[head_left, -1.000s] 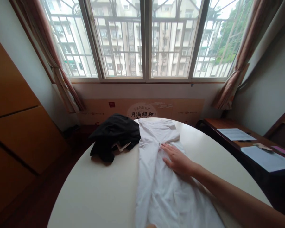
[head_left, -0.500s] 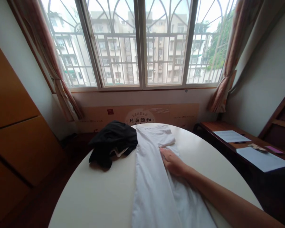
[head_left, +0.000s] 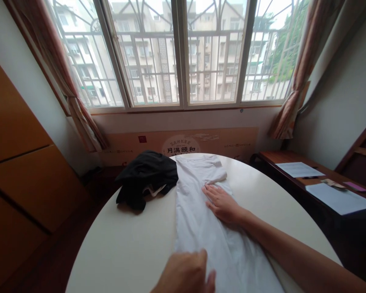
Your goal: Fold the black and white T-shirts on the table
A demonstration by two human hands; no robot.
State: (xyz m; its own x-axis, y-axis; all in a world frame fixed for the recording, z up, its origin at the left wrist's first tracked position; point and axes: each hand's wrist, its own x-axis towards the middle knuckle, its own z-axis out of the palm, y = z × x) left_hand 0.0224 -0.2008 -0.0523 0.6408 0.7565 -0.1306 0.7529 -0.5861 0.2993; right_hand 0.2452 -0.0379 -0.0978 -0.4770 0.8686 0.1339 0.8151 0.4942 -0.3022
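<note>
A white shirt (head_left: 190, 211), folded lengthwise, lies along the round white table (head_left: 125, 248), its short sleeve near the far edge. My right hand (head_left: 222, 203) rests flat on the upper part of the shirt, fingers stretched and slightly spread. Low in the picture, my left hand (head_left: 184, 272) is over the near left part of the shirt, blurred, with its fingers curled in. What those fingers hold, if anything, is hidden. A crumpled black garment (head_left: 149, 173) with a bit of white showing touches the shirt's far left side.
On the right, a dark wooden side table (head_left: 271, 156) bears papers (head_left: 299, 169), a pen and a pink slip (head_left: 355, 186). A printed carton panel (head_left: 134, 142) stands below the barred window. Orange cabinets (head_left: 15, 171) are at the left.
My left hand has come into view at the bottom. My right hand has gone from gripping the shirt's folded edge to lying flat on top, and the folded layer now spreads wider.
</note>
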